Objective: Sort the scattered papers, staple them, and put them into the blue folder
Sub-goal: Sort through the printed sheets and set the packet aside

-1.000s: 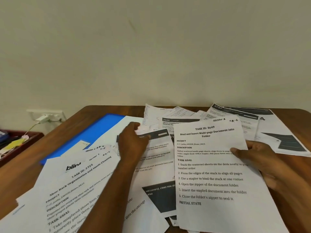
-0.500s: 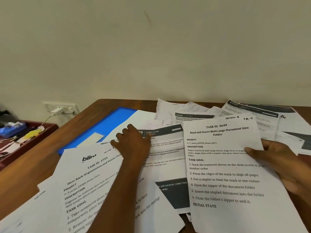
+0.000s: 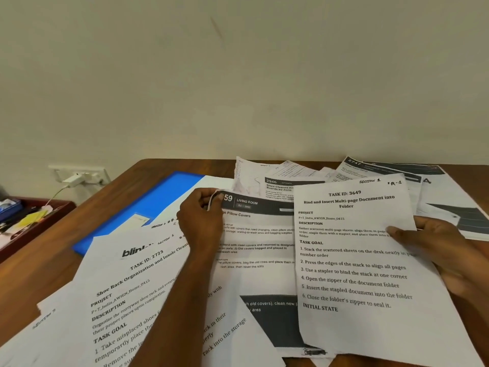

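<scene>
1. The scattered papers [image 3: 169, 282] lie spread in overlapping layers over most of the wooden table [image 3: 31, 282], from the near edge to the wall.
2. The left hand [image 3: 202, 218] pinches the curled top-left corner of the "Living Room" sheet [image 3: 259, 234], thumb and fingers pressed together on the lifted edge.
3. The right hand [image 3: 436, 245] holds the "Task ID: 3649" page [image 3: 354, 260] by its right edge, thumb laid on the printed face; the fingers beneath are hidden, so how they curl I cannot tell.
4. That page overlaps the right side of the "Living Room" sheet.
5. The "Shoe Rack" sheet [image 3: 119, 292] lies tilted at the near left, under the left forearm.
6. The blue folder [image 3: 148, 210] lies flat at the far left of the table, partly covered by white sheets.
7. Beyond the table's left edge sits a red tray [image 3: 37, 223] of small items, apparently stationery, below a wall socket [image 3: 79, 176] with a white plug.
</scene>
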Demonstrator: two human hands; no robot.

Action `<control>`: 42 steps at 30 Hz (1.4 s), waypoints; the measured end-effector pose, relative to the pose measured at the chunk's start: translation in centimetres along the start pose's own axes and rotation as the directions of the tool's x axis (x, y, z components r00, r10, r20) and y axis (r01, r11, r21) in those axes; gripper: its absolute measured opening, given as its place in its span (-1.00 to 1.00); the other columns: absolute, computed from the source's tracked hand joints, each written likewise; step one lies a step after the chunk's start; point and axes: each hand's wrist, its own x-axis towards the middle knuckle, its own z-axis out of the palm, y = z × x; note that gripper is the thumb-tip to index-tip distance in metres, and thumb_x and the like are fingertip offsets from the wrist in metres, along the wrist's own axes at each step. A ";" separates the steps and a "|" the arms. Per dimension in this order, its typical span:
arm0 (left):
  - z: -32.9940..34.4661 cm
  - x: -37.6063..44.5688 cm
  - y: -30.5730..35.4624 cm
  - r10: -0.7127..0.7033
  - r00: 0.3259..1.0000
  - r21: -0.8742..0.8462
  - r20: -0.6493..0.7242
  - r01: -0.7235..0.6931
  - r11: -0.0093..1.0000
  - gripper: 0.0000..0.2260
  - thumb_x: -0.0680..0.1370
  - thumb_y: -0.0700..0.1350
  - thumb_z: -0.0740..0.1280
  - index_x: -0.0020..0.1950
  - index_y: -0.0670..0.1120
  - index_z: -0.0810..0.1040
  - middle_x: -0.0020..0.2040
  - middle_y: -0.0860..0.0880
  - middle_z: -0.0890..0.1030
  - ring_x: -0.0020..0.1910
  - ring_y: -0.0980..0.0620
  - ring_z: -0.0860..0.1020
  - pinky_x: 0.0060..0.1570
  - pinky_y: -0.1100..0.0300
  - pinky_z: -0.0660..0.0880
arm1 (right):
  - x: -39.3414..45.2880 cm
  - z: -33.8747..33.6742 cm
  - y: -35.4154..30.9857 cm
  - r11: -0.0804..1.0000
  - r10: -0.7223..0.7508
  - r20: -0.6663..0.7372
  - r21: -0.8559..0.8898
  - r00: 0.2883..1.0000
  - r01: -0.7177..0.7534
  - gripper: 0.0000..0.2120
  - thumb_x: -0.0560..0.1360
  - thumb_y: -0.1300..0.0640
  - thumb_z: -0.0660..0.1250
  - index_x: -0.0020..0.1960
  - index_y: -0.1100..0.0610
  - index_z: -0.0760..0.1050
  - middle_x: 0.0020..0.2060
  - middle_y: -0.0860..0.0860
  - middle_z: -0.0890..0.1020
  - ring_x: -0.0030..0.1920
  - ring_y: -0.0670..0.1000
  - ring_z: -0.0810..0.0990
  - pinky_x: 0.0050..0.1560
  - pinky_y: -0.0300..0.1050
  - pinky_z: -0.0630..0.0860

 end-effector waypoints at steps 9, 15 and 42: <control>3.1 -0.9 1.2 -0.049 0.999 -0.240 0.000 0.048 0.970 -0.94 0.57 -0.12 0.52 0.03 -0.06 0.71 -0.05 0.06 0.74 -0.04 0.11 0.70 0.06 0.26 0.61 | -0.2 -1.4 -0.4 1.000 0.020 -0.050 0.010 0.999 -0.019 -0.72 0.49 0.32 0.45 0.20 0.29 0.63 0.04 0.34 0.71 -0.24 0.24 0.76 -0.27 0.18 0.70; 4.2 -1.9 0.4 -0.168 0.986 -0.194 -0.004 0.164 0.967 -0.95 0.59 -0.14 0.50 0.01 -0.08 0.67 -0.14 0.15 0.68 -0.13 0.18 0.67 0.03 0.19 0.62 | -1.7 -2.3 -1.2 0.999 0.051 -0.029 0.004 0.998 -0.051 -0.26 0.07 0.10 0.70 0.21 0.28 0.64 0.05 0.33 0.71 0.02 0.44 0.70 -0.01 0.40 0.65; 4.7 -2.6 -0.9 -0.110 0.993 -0.242 -0.040 0.097 0.966 -0.89 0.60 -0.16 0.49 0.11 -0.06 0.65 -0.03 -0.02 0.74 -0.13 0.14 0.70 -0.03 0.21 0.66 | -1.5 -1.1 0.1 0.989 0.150 0.133 -0.015 0.980 -0.150 -0.75 0.49 0.40 0.39 0.15 0.34 0.63 0.06 0.36 0.70 0.01 0.37 0.71 -0.05 0.23 0.70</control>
